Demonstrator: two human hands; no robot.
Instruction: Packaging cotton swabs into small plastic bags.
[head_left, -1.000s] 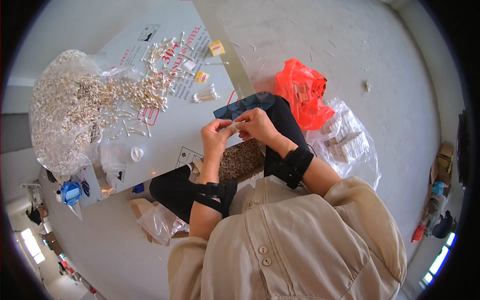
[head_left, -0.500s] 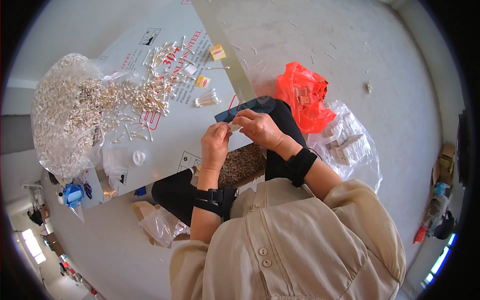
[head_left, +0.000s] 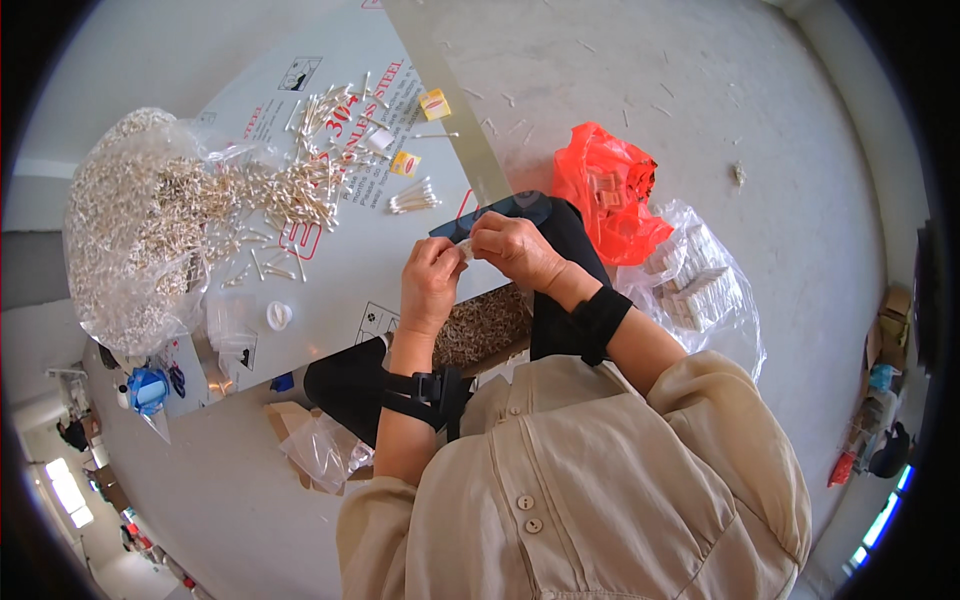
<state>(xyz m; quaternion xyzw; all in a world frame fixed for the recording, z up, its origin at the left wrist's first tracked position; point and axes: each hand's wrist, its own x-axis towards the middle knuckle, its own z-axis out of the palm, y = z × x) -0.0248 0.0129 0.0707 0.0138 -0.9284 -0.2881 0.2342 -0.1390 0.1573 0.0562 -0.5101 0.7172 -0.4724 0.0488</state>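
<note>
My left hand (head_left: pixel 432 283) and my right hand (head_left: pixel 512 248) meet over the near edge of a white printed board (head_left: pixel 330 290). Both pinch a small clear packet (head_left: pixel 462 252) between the fingertips; what it holds is too small to tell. A heap of cotton swabs (head_left: pixel 290 195) lies spread on the board to the upper left. Further left, a big clear bag (head_left: pixel 130 230) is stuffed with more swabs. A small bundle of swabs (head_left: pixel 412 197) and two little yellow labels (head_left: pixel 434 103) lie just above my hands.
An orange plastic bag (head_left: pixel 605 190) and a clear bag of small packed boxes (head_left: pixel 695 285) lie on the grey floor to the right. A crumpled clear bag (head_left: pixel 320 450) sits at lower left, near a blue object (head_left: pixel 148 388). A white cap (head_left: pixel 279 316) rests on the board.
Both hands have stayed together over the board's edge, shifting slightly while working the small packet. Nothing else has moved.
</note>
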